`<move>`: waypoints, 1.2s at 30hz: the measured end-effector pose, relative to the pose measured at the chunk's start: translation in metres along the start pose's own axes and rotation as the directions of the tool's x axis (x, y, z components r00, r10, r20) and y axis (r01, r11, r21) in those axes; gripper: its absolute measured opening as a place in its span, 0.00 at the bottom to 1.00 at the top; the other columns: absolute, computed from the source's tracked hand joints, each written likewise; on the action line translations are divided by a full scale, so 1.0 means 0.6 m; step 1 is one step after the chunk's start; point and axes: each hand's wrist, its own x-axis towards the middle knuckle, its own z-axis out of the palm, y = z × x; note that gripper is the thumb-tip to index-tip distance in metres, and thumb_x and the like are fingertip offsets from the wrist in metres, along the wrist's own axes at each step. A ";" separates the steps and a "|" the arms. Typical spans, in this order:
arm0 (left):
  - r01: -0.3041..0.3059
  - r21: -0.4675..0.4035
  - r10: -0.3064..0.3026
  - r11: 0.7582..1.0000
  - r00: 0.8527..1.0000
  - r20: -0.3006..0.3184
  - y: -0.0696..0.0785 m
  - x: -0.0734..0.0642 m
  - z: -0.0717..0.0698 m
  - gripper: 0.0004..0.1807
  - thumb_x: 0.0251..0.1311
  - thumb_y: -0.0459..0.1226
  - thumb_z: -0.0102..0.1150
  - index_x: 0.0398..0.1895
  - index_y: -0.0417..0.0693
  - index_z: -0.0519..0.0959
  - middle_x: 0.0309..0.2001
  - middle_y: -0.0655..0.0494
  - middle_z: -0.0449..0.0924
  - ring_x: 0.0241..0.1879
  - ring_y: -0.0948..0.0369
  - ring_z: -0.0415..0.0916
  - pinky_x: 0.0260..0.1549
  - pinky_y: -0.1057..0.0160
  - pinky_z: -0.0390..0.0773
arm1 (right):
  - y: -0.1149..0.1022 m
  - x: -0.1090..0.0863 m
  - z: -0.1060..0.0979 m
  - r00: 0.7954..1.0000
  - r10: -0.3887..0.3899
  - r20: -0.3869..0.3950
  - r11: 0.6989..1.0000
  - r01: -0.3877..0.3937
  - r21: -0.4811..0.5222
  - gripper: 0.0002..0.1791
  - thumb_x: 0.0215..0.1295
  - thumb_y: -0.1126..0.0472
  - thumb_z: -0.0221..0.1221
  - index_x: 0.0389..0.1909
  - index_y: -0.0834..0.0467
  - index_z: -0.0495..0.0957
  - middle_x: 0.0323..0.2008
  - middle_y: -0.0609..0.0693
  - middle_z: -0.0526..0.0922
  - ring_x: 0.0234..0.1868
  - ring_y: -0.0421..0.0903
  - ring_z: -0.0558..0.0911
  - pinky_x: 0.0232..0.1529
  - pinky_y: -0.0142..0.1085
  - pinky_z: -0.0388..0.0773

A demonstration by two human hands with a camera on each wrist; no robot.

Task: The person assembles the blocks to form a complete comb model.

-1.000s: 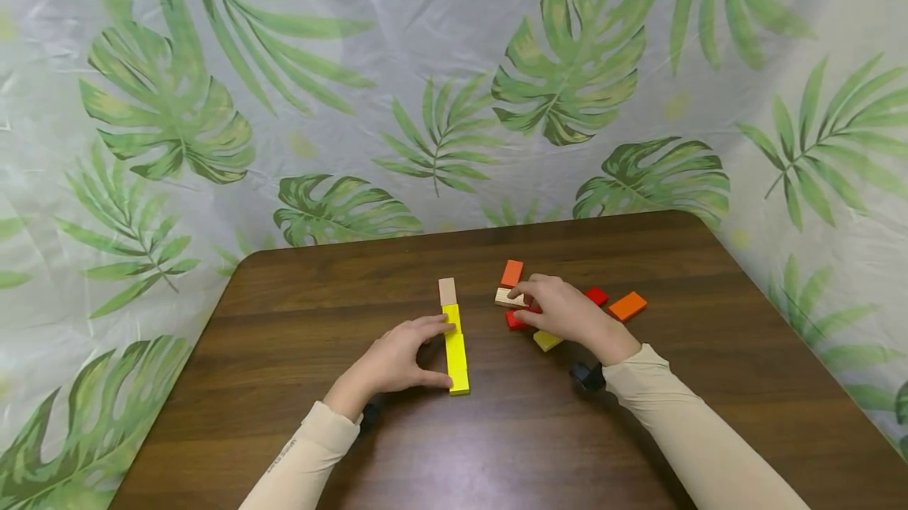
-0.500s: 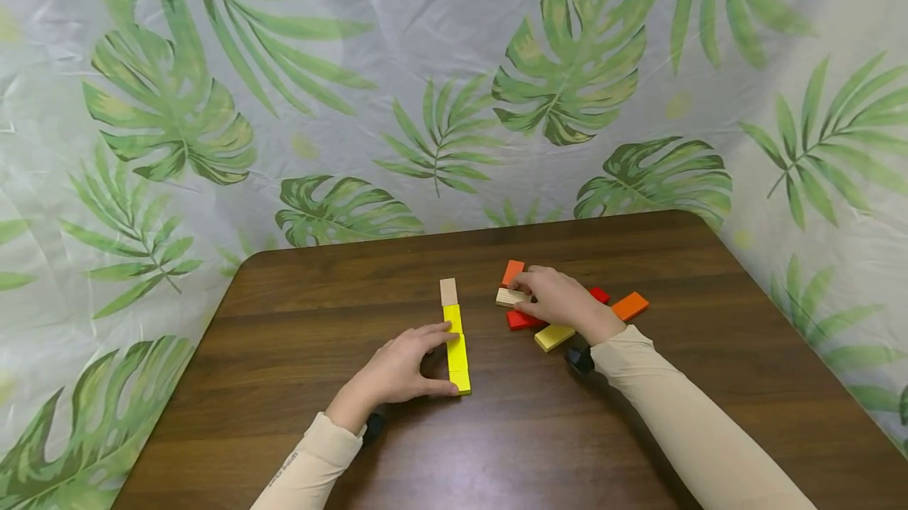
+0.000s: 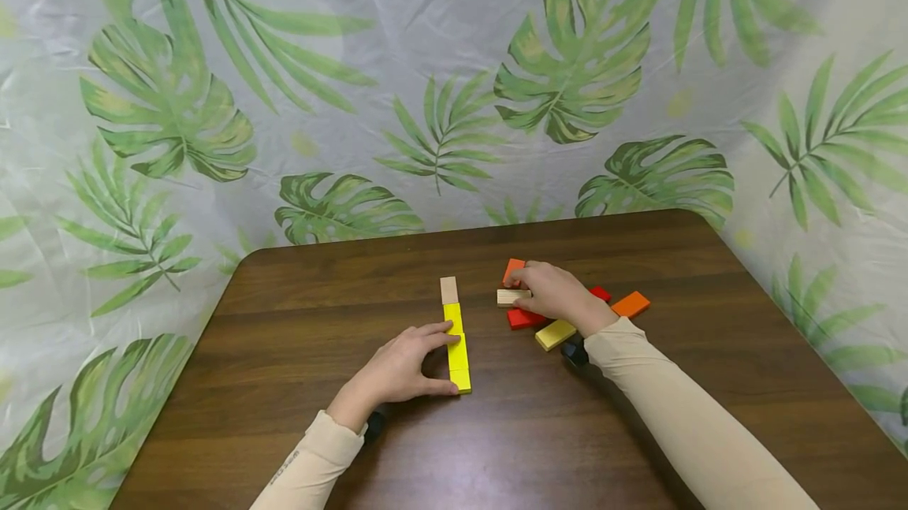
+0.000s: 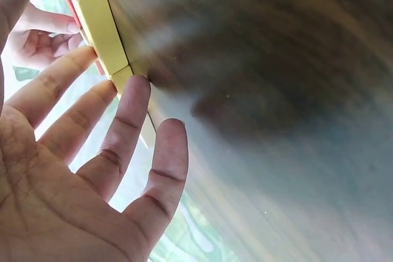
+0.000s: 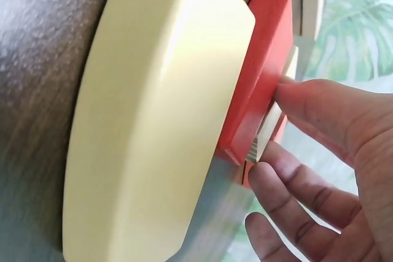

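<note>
Three yellow blocks (image 3: 459,352) and a beige block (image 3: 448,290) lie end to end in a row on the table. Beside this row is my left hand (image 3: 400,368), fingers spread, with fingertips along the yellow blocks and the thumb at the near end. My right hand (image 3: 556,293) pinches a plain wooden block (image 3: 507,299) between thumb and fingers. In the right wrist view that wooden block (image 5: 268,128) shows partly behind a red block (image 5: 261,72). An orange block (image 3: 512,269) lies just beyond my right fingers.
A pale yellow block (image 3: 556,334) lies under my right wrist. Further right are another red block (image 3: 601,294) and an orange block (image 3: 630,304). The brown table (image 3: 340,289) ends at a leaf-patterned cloth (image 3: 440,100) behind.
My right hand has moved slightly away from me and closed in on the plain wooden block, which has turned a little. The left hand has shifted slightly right along the yellow row.
</note>
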 end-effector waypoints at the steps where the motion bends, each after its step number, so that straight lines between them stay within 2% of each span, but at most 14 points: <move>1: 0.002 0.002 -0.002 1.000 1.000 0.001 0.001 0.000 0.000 0.43 0.56 0.58 0.80 0.74 0.57 0.79 0.80 0.56 0.69 0.75 0.43 0.71 0.67 0.39 0.77 | 0.000 0.001 0.000 1.000 0.000 0.002 1.000 0.000 0.000 0.17 0.71 0.57 0.71 0.59 0.53 0.86 0.50 0.53 0.86 0.43 0.47 0.81 0.48 0.46 0.83; 9: 0.016 -0.001 -0.016 1.000 1.000 0.012 0.005 -0.001 -0.004 0.42 0.57 0.59 0.80 0.74 0.58 0.78 0.80 0.57 0.69 0.76 0.43 0.70 0.65 0.37 0.78 | 0.002 0.012 0.004 1.000 -0.014 0.014 1.000 0.015 -0.026 0.21 0.75 0.54 0.68 0.65 0.52 0.85 0.55 0.54 0.88 0.44 0.49 0.80 0.50 0.47 0.81; 16: 0.021 0.009 -0.021 1.000 1.000 0.017 0.006 -0.001 -0.004 0.42 0.57 0.58 0.79 0.74 0.59 0.78 0.81 0.57 0.69 0.75 0.44 0.71 0.63 0.37 0.79 | 0.010 0.018 0.008 1.000 -0.009 0.001 1.000 0.009 0.006 0.22 0.76 0.53 0.66 0.67 0.53 0.83 0.55 0.55 0.89 0.40 0.47 0.82 0.42 0.41 0.81; 20: 0.018 0.008 -0.018 1.000 1.000 0.020 0.006 -0.001 -0.005 0.42 0.57 0.58 0.80 0.74 0.58 0.78 0.80 0.56 0.69 0.74 0.44 0.71 0.64 0.38 0.79 | 0.008 0.020 0.011 1.000 0.027 -0.005 0.998 -0.027 0.048 0.23 0.76 0.52 0.66 0.67 0.55 0.83 0.52 0.55 0.89 0.34 0.45 0.79 0.35 0.36 0.75; 24: 0.017 0.017 -0.018 1.000 1.000 0.020 0.004 -0.002 -0.004 0.42 0.57 0.57 0.80 0.74 0.57 0.78 0.80 0.55 0.69 0.75 0.44 0.71 0.64 0.37 0.79 | 0.000 0.028 0.014 0.999 0.049 -0.009 0.993 -0.048 0.110 0.24 0.75 0.51 0.67 0.64 0.61 0.83 0.38 0.53 0.87 0.28 0.44 0.75 0.32 0.34 0.71; 27: 0.016 0.020 -0.016 1.000 1.000 0.018 0.004 -0.002 -0.003 0.42 0.57 0.57 0.80 0.74 0.57 0.78 0.80 0.55 0.70 0.74 0.44 0.71 0.63 0.37 0.79 | -0.004 0.034 0.016 0.998 0.055 -0.001 0.986 -0.054 0.157 0.26 0.74 0.50 0.69 0.63 0.64 0.82 0.32 0.51 0.84 0.28 0.43 0.75 0.34 0.34 0.72; 36: 0.022 0.008 -0.022 1.000 1.000 0.014 0.004 0.000 -0.002 0.42 0.57 0.59 0.79 0.74 0.61 0.78 0.80 0.58 0.69 0.75 0.44 0.71 0.64 0.37 0.79 | 0.008 0.036 0.015 0.993 0.093 0.076 0.938 -0.113 0.328 0.38 0.63 0.54 0.77 0.70 0.66 0.78 0.35 0.49 0.84 0.35 0.43 0.79 0.43 0.35 0.77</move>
